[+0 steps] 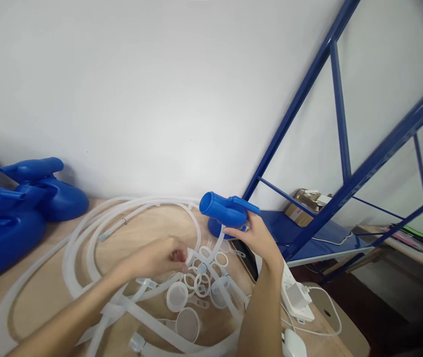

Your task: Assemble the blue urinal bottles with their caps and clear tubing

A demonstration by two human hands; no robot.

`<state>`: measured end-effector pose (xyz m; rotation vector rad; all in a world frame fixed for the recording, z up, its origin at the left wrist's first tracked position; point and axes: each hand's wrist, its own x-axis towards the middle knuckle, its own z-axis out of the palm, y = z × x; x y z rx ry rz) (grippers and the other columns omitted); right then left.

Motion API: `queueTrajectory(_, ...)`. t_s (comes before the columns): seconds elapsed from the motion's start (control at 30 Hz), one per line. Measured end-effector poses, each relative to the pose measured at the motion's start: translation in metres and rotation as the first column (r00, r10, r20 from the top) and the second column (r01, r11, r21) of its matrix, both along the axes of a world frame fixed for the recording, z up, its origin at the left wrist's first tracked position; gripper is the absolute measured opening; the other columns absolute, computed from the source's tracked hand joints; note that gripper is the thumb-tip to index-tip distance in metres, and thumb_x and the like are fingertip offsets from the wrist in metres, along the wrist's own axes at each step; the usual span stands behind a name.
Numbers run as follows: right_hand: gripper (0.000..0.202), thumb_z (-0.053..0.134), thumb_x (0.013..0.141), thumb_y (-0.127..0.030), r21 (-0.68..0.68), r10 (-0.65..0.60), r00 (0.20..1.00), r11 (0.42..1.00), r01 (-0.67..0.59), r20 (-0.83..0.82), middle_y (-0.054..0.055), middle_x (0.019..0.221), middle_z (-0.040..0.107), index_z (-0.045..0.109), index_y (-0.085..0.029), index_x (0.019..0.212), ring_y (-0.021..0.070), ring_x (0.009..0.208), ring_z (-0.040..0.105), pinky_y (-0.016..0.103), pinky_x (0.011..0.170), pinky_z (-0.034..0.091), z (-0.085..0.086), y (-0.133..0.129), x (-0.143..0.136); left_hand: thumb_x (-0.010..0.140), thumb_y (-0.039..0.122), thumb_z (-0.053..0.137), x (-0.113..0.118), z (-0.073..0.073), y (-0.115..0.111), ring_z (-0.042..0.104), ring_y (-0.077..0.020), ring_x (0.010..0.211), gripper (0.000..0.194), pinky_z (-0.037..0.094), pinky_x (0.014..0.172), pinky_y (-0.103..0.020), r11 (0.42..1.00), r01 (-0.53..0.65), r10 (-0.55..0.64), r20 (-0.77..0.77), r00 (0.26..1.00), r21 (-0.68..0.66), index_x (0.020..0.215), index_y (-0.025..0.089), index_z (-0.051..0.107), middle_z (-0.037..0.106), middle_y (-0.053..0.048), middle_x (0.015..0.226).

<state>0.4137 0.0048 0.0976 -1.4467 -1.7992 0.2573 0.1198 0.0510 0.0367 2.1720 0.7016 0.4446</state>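
In my right hand (258, 235) is a blue plastic bottle (228, 210) with a wide round mouth turned to the left and a flat tab at the right; its lower part is partly hidden. Thumb and fingers grip it from the right, above the table. To the left, my left hand (168, 258) is closed in a pinch above the pile of parts. Something small and white shows at its fingertips, its kind not clear. Under both hands lie several white rings (221, 259), round translucent caps (177, 296) and lengths of clear tubing (159, 325).
Long coils of translucent hose (70, 253) spread over the wooden table (142, 225). More blue bottles (60, 198) stand at the left. A phone (247, 259) and a white power strip (296, 297) with cables lie at the right, near a blue metal rack (308, 243).
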Motion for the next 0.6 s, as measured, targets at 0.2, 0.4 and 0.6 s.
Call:
queueTrajectory(0.2, 0.065, 0.064, 0.094, -0.022, -0.045, 0.217, 0.966, 0.976, -0.213, 0.141, 0.007, 0.151, 0.061, 0.047, -0.031, 0.156, 0.0267, 0.136, 0.06, 0.047, 0.116, 0.047, 0.005, 0.004, -0.028, 0.079, 0.048, 0.075, 0.017, -0.008, -0.003, 0.067, -0.0228, 0.073, 0.033, 0.051, 0.066, -0.031, 0.976, -0.212, 0.206, 0.111, 0.972, 0.045, 0.095, 0.02, 0.072, 0.074, -0.007, 0.085)
queueTrajectory(0.4, 0.072, 0.066, 0.093, -0.018, -0.087, 0.366, 0.922, 0.93, -0.358, 0.127, 0.006, 0.153, 0.058, 0.042, -0.034, 0.159, 0.0257, 0.138, 0.059, 0.045, 0.115, 0.049, 0.004, 0.011, -0.053, 0.07, 0.041, 0.087, -0.03, 0.039, 0.004, 0.074, -0.0267, 0.099, 0.089, 0.062, 0.073, -0.032, 0.934, -0.287, 0.356, 0.493, 0.794, -0.213, 0.147, 0.031, 0.043, 0.07, -0.013, 0.128)
queueTrajectory(0.6, 0.079, 0.079, 0.087, -0.032, -0.199, 0.4, 0.915, 0.893, -0.404, -0.063, 0.006, 0.14, 0.068, 0.044, -0.035, 0.157, 0.0255, 0.128, 0.065, 0.043, 0.107, 0.055, 0.001, 0.015, -0.066, 0.066, 0.052, 0.084, -0.054, 0.061, 0.005, 0.07, -0.0248, 0.073, 0.039, 0.058, 0.059, -0.026, 0.861, -0.504, 0.453, 0.553, 0.699, -0.069, 0.092, 0.023, 0.081, 0.077, -0.008, 0.085)
